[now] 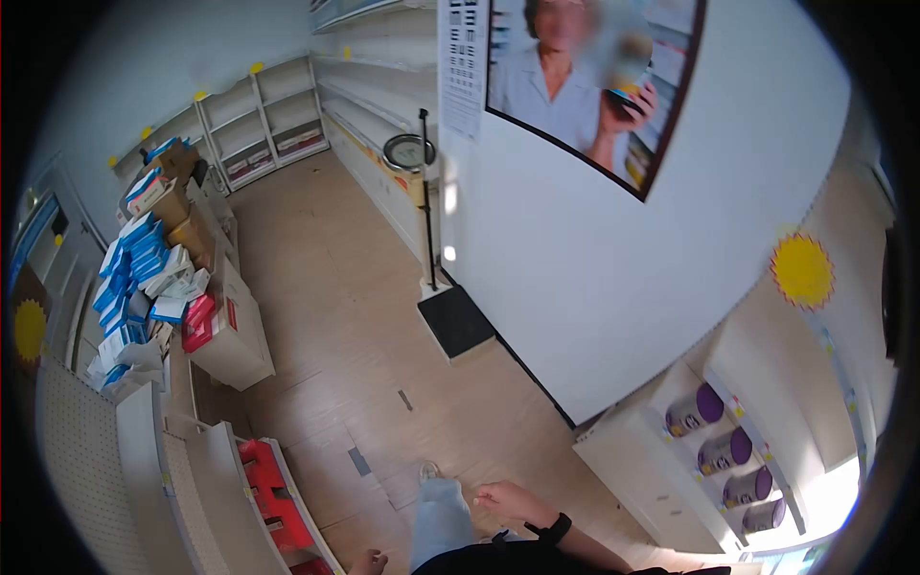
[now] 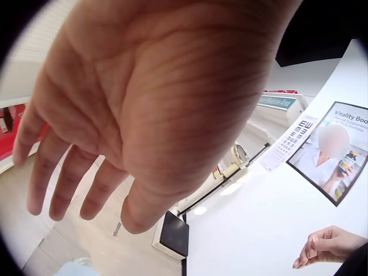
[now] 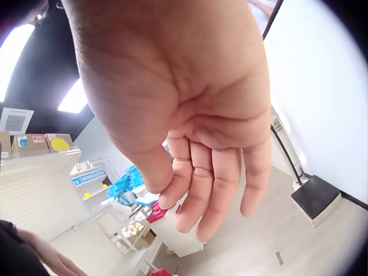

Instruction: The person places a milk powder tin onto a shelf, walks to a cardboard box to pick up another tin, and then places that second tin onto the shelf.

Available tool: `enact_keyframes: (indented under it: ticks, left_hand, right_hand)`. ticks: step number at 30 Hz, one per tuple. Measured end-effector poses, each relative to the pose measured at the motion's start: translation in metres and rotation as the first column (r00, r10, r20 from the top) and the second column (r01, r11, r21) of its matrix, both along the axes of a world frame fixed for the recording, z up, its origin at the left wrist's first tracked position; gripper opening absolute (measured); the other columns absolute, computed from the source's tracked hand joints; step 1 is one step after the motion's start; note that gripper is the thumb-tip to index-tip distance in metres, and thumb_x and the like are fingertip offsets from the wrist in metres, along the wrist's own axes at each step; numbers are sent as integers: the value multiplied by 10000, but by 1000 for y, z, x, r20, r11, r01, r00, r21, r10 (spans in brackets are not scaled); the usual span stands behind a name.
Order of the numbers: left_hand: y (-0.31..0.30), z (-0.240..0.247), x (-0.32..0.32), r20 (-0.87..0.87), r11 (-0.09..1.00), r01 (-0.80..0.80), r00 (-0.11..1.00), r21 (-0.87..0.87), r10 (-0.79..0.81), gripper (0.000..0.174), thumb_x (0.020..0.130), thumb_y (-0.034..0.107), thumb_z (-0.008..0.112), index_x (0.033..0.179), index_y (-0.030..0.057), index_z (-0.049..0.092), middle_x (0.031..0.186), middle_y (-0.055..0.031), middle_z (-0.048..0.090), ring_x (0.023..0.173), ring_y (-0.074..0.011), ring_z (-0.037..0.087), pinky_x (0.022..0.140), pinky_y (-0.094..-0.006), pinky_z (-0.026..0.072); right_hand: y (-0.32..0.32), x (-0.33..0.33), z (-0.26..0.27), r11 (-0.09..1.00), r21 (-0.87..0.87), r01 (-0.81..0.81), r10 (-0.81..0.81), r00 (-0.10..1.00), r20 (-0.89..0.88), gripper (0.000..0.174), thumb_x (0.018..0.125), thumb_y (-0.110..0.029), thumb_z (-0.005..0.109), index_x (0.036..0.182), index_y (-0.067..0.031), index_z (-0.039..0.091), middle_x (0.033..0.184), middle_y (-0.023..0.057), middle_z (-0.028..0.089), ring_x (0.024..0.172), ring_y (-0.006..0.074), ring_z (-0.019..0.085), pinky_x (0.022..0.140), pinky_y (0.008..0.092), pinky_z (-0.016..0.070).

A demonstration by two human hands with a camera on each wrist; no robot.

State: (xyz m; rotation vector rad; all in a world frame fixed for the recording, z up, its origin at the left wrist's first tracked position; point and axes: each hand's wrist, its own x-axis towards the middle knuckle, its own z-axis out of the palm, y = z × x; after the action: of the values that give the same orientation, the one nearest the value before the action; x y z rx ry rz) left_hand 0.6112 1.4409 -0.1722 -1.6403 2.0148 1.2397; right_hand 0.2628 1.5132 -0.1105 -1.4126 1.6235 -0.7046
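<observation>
My left hand [image 2: 138, 115] hangs with its fingers apart and nearly straight, and holds nothing. Only a small part of it shows at the bottom edge of the head view. Held in front of the body, my right hand [image 1: 510, 500] has loosely bent fingers with nothing in them; a black band [image 1: 549, 529] circles that wrist. Its palm and relaxed fingers [image 3: 195, 195] fill the middle of the right wrist view. Neither hand touches any object. Nearest the left hand is a shelf unit with red trays [image 1: 273, 494].
Ahead stands a column scale [image 1: 457, 324] beside a white wall with a framed poster [image 1: 575, 96] and eye chart [image 1: 461, 67]. Blue and white boxes [image 1: 144, 249] lie piled on a counter at left. Purple-lidded cans [image 1: 725, 450] line a shelf at right.
</observation>
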Motion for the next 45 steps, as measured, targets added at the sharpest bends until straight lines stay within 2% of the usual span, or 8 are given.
enact_keyframes:
  ticks: [5, 13, 20, 26, 29, 32, 36, 45]
  left_hand:
    - [-110, -4, -6, 101, 977, -204, 975, 65, 197, 449, 764, 331, 537, 1109, 42, 529, 996, -190, 588, 962, -307, 557, 833, -352, 434]
    - [-270, 24, -69, -80, 974, -12, 997, -225, -7, 395, 775, 321, 518, 1037, 26, 538, 979, -207, 571, 949, -337, 531, 816, -400, 433]
    - [-373, 41, -156, -78, 990, 109, 990, -86, -116, 396, 808, 329, 476, 1098, 61, 503, 1057, -175, 543, 967, -338, 521, 827, -399, 426]
    - [-485, 26, -208, 10, 986, 163, 987, -35, -163, 414, 814, 349, 462, 1117, 69, 495, 1061, -183, 535, 984, -327, 515, 830, -417, 419]
    - [-559, 33, -222, -71, 994, 103, 992, -36, -106, 410, 820, 331, 481, 1121, 53, 490, 1040, -194, 541, 968, -326, 519, 828, -381, 419]
    - [-630, 57, -226, -297, 956, -258, 932, -138, 208, 363, 814, 282, 501, 1065, 21, 521, 986, -197, 565, 930, -330, 540, 809, -366, 431]
    - [-680, 63, -202, -124, 895, -281, 959, -347, 253, 360, 806, 266, 501, 1054, 6, 526, 961, -200, 576, 897, -332, 554, 800, -367, 437]
    - [-782, 35, -169, 178, 925, -373, 917, 75, 356, 438, 772, 324, 499, 1082, 15, 520, 1056, -217, 543, 1014, -334, 501, 862, -389, 405]
  right_hand:
    - [-122, -22, -10, 985, -118, -124, 104, 981, -165, 160, 824, -159, 483, 837, -1, 501, 772, 172, 539, 711, 327, 513, 624, 368, 410]
    - [-261, -61, 37, 998, 13, 59, -58, 995, -77, 143, 804, -100, 469, 902, -10, 520, 833, 172, 570, 764, 310, 550, 670, 340, 438]
    - [-339, -106, -24, 981, 191, 43, 7, 968, -253, 160, 779, -99, 476, 909, -28, 535, 703, 125, 580, 677, 244, 577, 630, 332, 449]
    - [-468, -166, -47, 991, 137, 8, 14, 987, -161, 166, 777, -68, 447, 927, -30, 508, 674, 110, 574, 645, 218, 587, 607, 323, 457]
    - [-550, -192, -54, 996, 86, 24, -6, 977, -212, 137, 769, -45, 452, 897, -27, 500, 631, 94, 567, 580, 207, 578, 561, 309, 454]
    - [-631, -214, -34, 998, -52, -34, 27, 992, -124, 136, 758, -28, 467, 892, -21, 489, 576, 96, 546, 528, 219, 563, 514, 304, 439]
    - [-713, -231, -14, 995, 7, -101, 99, 963, -249, 146, 746, -18, 476, 891, -10, 479, 555, 120, 525, 515, 244, 549, 502, 317, 423]
    - [-879, -210, -8, 973, -43, -228, 207, 935, -287, 154, 763, -52, 475, 913, -16, 473, 609, 175, 534, 617, 338, 554, 563, 375, 435]
